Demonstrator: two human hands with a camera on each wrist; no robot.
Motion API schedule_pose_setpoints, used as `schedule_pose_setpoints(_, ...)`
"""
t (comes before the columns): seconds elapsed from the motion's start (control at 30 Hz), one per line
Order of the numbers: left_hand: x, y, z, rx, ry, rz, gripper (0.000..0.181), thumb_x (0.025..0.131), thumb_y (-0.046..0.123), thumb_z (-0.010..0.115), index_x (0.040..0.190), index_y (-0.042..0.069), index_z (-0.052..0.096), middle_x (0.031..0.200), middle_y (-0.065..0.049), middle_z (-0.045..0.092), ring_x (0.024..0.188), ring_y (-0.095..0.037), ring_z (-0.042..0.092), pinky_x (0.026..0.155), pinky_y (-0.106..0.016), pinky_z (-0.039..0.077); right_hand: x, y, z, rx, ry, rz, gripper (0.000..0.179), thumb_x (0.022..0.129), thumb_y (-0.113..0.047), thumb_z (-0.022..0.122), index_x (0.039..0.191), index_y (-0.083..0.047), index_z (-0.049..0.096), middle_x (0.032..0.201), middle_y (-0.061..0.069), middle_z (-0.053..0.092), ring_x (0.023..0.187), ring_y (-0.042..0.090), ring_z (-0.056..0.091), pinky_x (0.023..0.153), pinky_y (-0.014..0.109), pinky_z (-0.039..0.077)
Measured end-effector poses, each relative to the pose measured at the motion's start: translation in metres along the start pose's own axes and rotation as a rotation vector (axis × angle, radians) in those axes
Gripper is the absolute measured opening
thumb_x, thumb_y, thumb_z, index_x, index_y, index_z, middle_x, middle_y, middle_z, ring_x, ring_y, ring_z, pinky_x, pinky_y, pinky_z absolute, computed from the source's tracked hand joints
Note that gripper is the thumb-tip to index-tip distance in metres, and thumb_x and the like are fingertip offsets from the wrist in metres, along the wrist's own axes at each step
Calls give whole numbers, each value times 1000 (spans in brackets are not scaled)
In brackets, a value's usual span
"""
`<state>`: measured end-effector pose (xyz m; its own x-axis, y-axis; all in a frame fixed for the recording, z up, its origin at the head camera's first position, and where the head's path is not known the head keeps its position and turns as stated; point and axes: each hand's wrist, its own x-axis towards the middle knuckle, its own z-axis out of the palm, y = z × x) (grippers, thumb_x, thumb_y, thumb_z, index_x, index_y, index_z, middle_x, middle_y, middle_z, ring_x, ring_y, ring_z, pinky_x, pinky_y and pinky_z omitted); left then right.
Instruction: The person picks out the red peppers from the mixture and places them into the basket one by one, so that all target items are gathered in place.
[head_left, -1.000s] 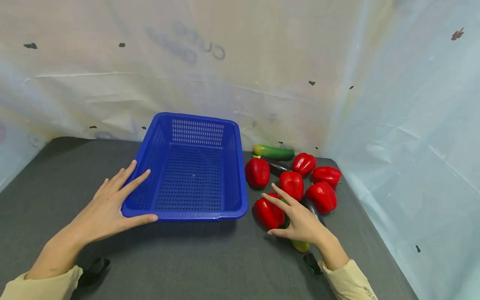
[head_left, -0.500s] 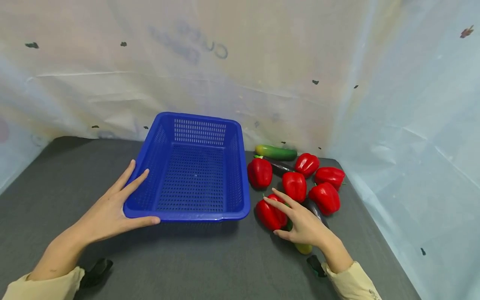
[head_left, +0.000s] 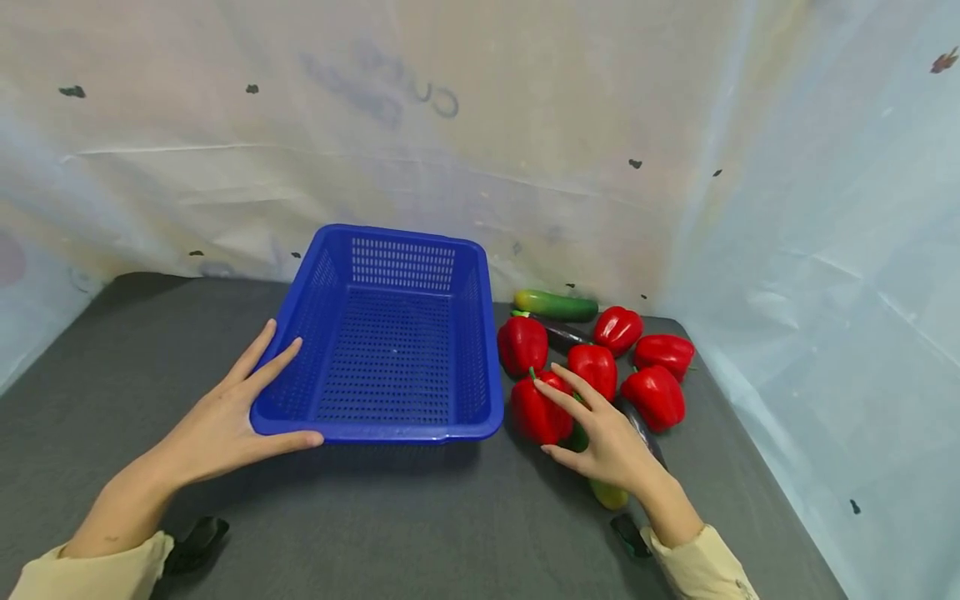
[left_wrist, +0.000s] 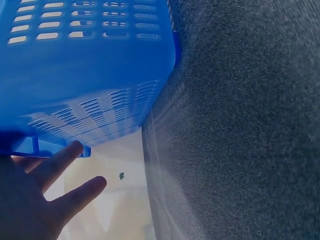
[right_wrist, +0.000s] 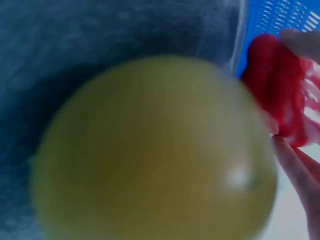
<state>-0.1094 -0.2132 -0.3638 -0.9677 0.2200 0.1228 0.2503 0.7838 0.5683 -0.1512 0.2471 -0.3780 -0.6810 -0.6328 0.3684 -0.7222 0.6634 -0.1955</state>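
Observation:
My left hand rests at the near left corner of a blue plastic basket, thumb along the front rim and straight fingers spread at the left side. In the left wrist view two fingers stretch beside the basket's slotted outer wall. My right hand holds a red bell pepper between thumb and fingertips, just right of the basket. The right wrist view shows the same pepper pinched, partly cut off by the frame. Beneath this hand lies a green-and-yellow cucumber, mostly hidden.
Several more red bell peppers lie to the right, with a dark eggplant and another cucumber behind them. A second dark eggplant lies by the right hand. Plastic sheeting hangs behind the grey table.
The bell pepper at my right fingers has shifted slightly up and tilted, its stem now upright, and my right hand has moved with it. The left hand and basket have stayed put.

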Motion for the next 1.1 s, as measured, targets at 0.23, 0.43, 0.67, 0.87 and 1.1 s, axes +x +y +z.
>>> schedule_pose_setpoints(0.23, -1, -1, 2, -14, 7, 1, 111, 71, 50, 80, 155, 25, 12, 161, 4, -16, 137, -57, 17, 85, -78, 29, 8, -1, -1, 25, 138, -48, 82, 71, -25, 84, 143, -15, 47, 153, 9, 33, 119, 25, 54, 72, 32, 58)
schedule_pose_setpoints(0.43, 0, 0, 2, -29, 6, 1, 111, 71, 50, 80, 155, 25, 12, 161, 4, -15, 139, -55, 16, 87, -78, 29, 14, -2, -4, 13, 214, -71, 78, 73, -27, 83, 141, -12, 48, 152, 12, 34, 123, 27, 51, 69, 33, 58)
schedule_pose_setpoints(0.67, 1, -1, 3, -65, 11, 9, 111, 71, 47, 81, 155, 23, 12, 161, 3, -16, 140, -54, 9, 88, -79, 26, 19, -4, -9, -5, 235, -84, 72, 78, -34, 78, 140, -12, 49, 152, 12, 35, 120, 27, 54, 66, 31, 58)
schedule_pose_setpoints(0.87, 1, -2, 4, -113, 15, 23, 112, 71, 43, 82, 155, 22, 12, 161, 3, -15, 142, -53, 4, 88, -80, 24, 28, -4, -17, -25, 306, -123, 67, 83, -43, 71, 138, -10, 52, 150, 14, 39, 124, 29, 53, 76, 39, 58)
schedule_pose_setpoints(1.1, 1, -3, 4, -150, 4, 5, 113, 70, 40, 83, 155, 24, 11, 161, 3, -17, 142, -53, 1, 87, -80, 23, 42, -6, -24, -6, 319, -147, 67, 82, -41, 73, 138, -11, 52, 150, 13, 38, 128, 27, 50, 72, 37, 58)
